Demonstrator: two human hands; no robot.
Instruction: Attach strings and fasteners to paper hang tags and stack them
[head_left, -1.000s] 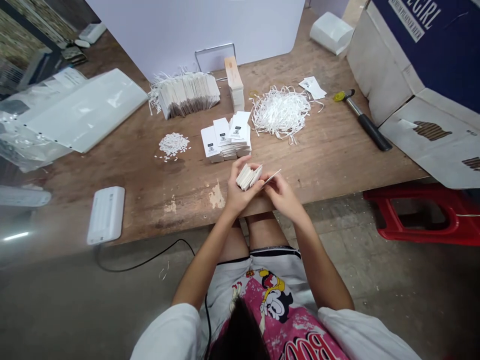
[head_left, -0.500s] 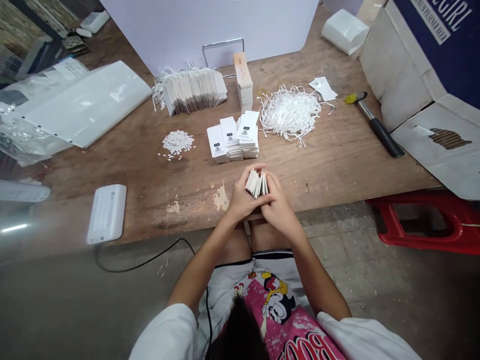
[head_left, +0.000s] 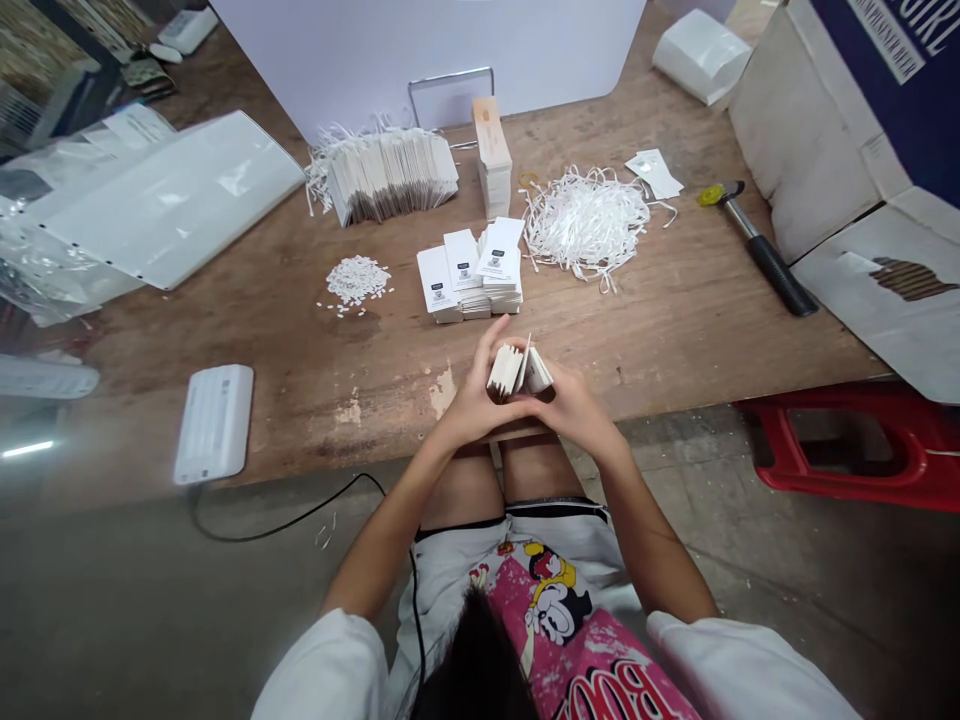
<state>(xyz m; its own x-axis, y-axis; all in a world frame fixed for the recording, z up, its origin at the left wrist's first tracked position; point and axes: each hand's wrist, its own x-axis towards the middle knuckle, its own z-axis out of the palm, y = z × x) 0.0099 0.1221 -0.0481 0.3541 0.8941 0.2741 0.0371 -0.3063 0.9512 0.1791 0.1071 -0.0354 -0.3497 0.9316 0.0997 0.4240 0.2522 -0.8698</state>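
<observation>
Thin rect. cards have splayed wider, L hand & R hand grips clamped on 'em.

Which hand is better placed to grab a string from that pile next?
Right, I think. The right hand has the string pile almost straight ahead; the left hand has the card stacks ahead instead. Both hands hold cards, so the right would need freeing first.
</observation>
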